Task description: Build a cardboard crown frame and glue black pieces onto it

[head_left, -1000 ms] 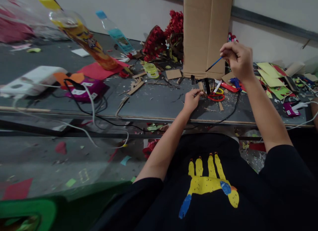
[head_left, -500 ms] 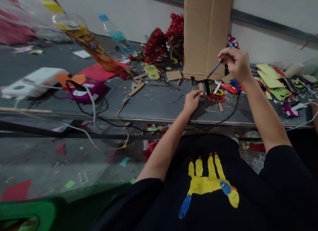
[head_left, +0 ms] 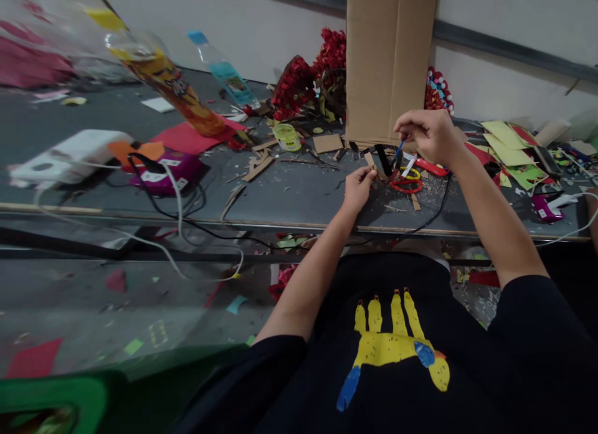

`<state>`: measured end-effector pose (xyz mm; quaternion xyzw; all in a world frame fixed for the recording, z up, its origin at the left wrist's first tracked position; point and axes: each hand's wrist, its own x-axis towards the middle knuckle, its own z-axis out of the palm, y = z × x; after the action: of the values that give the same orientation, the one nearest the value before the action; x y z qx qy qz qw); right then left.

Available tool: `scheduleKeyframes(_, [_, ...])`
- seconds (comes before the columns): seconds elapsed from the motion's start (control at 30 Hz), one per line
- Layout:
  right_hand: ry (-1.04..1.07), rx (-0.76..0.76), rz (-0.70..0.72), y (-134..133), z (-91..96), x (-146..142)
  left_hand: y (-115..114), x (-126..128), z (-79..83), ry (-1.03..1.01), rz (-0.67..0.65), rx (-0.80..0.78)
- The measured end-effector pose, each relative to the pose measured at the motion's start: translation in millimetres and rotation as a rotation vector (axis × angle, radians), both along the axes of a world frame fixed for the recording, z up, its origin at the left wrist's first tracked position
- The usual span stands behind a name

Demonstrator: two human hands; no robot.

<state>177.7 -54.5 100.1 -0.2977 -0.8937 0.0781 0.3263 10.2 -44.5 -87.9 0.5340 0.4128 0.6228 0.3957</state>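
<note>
My right hand (head_left: 427,135) is closed on a thin blue-handled paintbrush (head_left: 398,152), its tip pointing down at a small cardboard piece with a black strip (head_left: 380,160). My left hand (head_left: 359,188) pinches the near end of that cardboard piece on the grey table (head_left: 299,197). Red and yellow scissors handles (head_left: 407,182) lie just right of my left hand, under the brush.
A tall cardboard sheet (head_left: 390,60) leans on the wall behind my hands. Red paper flowers (head_left: 308,79), a yellow-lidded pot (head_left: 286,135), bottles (head_left: 224,73), a white box (head_left: 70,154), cables (head_left: 177,203) and coloured paper scraps (head_left: 509,147) crowd the table.
My right hand has come down and leftward with the brush, from in front of the cardboard sheet to just above the small piece. My left hand has barely moved.
</note>
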Motion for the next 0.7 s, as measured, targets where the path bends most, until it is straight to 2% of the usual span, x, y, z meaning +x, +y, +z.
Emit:
scheduleKeyframes(0.17, [-0.022,-0.009,-0.016,2.7,1.7,-5.4,-1.5,0.3,1.2,-0.004,-0.029,-0.02])
scheduleKeyframes(0.37, [0.023,0.037,-0.099,3.5,15.3,-16.2,-4.1,-0.8,2.2,0.055,-0.064,0.024])
scheduleKeyframes(0.5, [0.057,0.076,-0.105,-0.8,21.7,-16.5,-3.2,-0.6,1.5,0.039,-0.058,0.021])
scheduleKeyframes(0.7, [-0.058,0.02,-0.07,-14.6,21.3,-10.4,-1.4,0.0,0.8,-0.012,-0.06,0.025])
